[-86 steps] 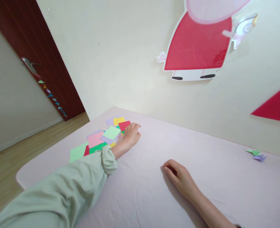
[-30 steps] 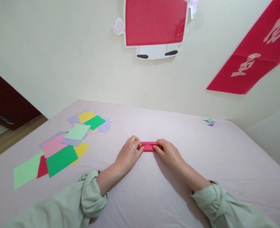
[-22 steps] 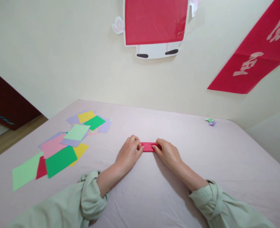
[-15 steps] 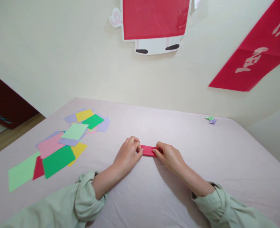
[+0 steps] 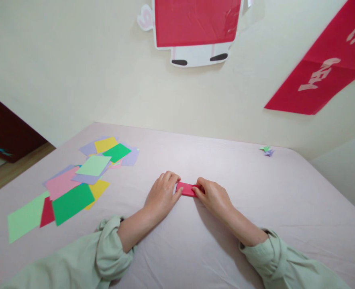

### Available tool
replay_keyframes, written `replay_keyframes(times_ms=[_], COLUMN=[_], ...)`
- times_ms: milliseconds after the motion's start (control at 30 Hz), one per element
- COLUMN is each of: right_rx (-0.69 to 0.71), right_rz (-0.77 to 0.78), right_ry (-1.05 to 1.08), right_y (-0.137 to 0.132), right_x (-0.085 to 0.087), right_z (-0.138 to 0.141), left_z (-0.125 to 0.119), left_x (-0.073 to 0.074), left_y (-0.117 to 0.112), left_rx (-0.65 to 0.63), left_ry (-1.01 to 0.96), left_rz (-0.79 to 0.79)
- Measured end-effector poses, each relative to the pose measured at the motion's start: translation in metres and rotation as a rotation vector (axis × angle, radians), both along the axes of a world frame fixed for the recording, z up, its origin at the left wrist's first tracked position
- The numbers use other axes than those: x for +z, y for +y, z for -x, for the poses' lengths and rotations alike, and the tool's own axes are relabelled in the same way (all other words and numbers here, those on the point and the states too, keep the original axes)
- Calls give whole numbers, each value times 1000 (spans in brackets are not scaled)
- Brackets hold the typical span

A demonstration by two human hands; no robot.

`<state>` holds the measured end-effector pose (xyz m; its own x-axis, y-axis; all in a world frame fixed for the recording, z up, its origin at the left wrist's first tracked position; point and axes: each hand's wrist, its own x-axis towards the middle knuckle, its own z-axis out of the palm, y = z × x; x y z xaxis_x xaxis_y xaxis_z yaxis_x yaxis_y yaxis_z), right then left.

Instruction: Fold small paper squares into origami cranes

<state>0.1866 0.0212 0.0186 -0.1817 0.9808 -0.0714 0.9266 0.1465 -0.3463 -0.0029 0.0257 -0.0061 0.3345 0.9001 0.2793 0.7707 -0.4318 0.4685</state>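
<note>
A small folded strip of red paper (image 5: 186,189) is held level just above or on the pale cloth, between my two hands. My left hand (image 5: 163,192) has its thumb on the strip's left end, with the index finger curled behind that end. At the other end, my right hand (image 5: 212,194) pinches the paper between thumb and bent fingers. Parts of both ends are hidden by the fingers. Whether the strip touches the cloth cannot be made out.
Loose coloured paper sheets (image 5: 73,202) overlap on the left of the cloth-covered table (image 5: 177,249). Two small folded paper pieces, one green (image 5: 264,148) and one purple (image 5: 269,153), lie at the far right. Behind the table stands a wall (image 5: 105,80) with red decorations (image 5: 197,24).
My left thumb and index finger have spread slightly apart at the strip's left end, showing more of it. My right hand keeps its pinch. The view has shifted a little.
</note>
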Motion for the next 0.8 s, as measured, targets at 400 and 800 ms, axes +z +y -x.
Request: replay_keyframes(times_ms=[400,800], right_rx=[-6,-3], right_rz=[-5,-13], right_ry=[-13,-29], right_y=[1,1], right_x=[0,0], right_z=[0,1], left_z=[1,0], left_x=[-1,0], left_y=[-1,-1], left_rx=[-19,-20], left_ry=[25,44], left_rz=[-10,-23])
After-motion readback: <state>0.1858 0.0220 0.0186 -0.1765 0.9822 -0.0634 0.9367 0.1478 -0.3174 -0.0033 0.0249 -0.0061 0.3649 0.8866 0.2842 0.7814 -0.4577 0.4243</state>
